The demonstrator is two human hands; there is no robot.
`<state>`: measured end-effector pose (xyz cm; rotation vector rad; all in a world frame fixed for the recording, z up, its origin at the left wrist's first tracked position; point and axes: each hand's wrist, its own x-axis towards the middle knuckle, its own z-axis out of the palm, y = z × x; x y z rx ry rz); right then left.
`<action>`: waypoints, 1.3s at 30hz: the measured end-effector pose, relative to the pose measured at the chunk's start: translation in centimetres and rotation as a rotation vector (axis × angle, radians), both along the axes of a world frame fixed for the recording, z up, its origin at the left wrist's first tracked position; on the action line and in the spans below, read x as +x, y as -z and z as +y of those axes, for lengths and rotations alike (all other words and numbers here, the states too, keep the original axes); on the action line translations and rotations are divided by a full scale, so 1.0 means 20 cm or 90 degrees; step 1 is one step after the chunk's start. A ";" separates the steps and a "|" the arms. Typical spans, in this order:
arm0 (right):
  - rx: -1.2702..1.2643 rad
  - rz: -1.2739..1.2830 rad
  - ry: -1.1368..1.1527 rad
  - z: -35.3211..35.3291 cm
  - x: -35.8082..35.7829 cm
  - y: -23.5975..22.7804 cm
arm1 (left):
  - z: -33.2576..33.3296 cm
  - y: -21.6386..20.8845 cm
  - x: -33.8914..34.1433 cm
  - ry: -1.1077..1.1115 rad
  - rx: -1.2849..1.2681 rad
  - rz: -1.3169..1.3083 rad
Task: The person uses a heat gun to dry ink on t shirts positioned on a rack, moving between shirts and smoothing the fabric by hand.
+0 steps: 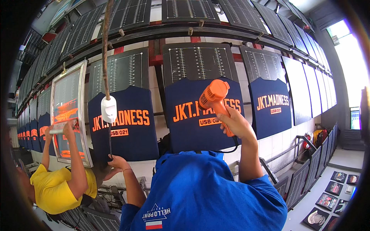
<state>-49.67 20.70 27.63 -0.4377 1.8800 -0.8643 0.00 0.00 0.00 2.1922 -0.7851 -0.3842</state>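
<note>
My right hand (238,124) is wrapped round the handle of an orange heat gun (214,94). The gun covers part of the orange print on a navy T-shirt (185,134), which lies on a dark printing board (197,61) with white ruled scales. From the base of its handle runs a black cord. My left hand (118,163) is low on the left, pinching a black cable (111,144). That cable hangs from a white socket (109,109), in front of another printed navy T-shirt (135,136).
At the left, a person in a yellow shirt (61,186) holds a squeegee (61,126) against a framed screen (83,111). A third printed T-shirt (269,121) lies to the right, beside bare boards (296,90). A rope-like brown cord (105,50) hangs above the socket. Racks (304,177) stand lower right.
</note>
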 end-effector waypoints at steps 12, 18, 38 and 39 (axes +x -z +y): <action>0.020 0.006 -0.019 -0.09 0.02 0.04 | 0.00 0.09 0.08 0.003 -0.014 -0.059; 0.003 0.009 -0.022 -0.10 0.02 0.05 | 0.00 0.03 0.02 0.005 -0.013 -0.048; 0.045 0.007 -0.095 0.04 0.08 -0.01 | -0.01 0.04 0.03 -0.009 0.010 -0.033; 0.044 0.016 -0.069 0.03 0.07 -0.02 | -0.02 0.05 0.03 -0.008 0.016 -0.023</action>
